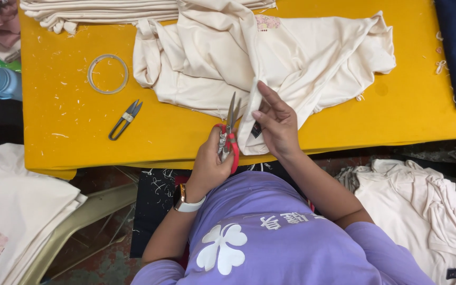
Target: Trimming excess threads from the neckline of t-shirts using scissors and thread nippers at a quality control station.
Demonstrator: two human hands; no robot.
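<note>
The left hand (210,161) is gripping red-handled scissors (228,134), fingers curled tight round the loops, blades opened a little and pointing to about 12 o'clock. Their long axis is running almost straight away from the body, tips reaching the lower edge of the cream garment (270,58). The right hand (276,124) is lying just at 3 o'clock of the scissors, fingers held together and extended, thumb below, pinching a folded flap of the garment that is hanging down to 6 o'clock with a small dark tag on it. That flap is sitting between the two hands, touching the right one and just beside the blades; the left hand is the nearer to the cut. The rest of the garment is spreading toward 12 and 2 o'clock over the yellow desk (69,132). Well apart at 9 o'clock, thread snips (125,120) are lying, a tape ring (107,74) beyond them at 10 o'clock.
</note>
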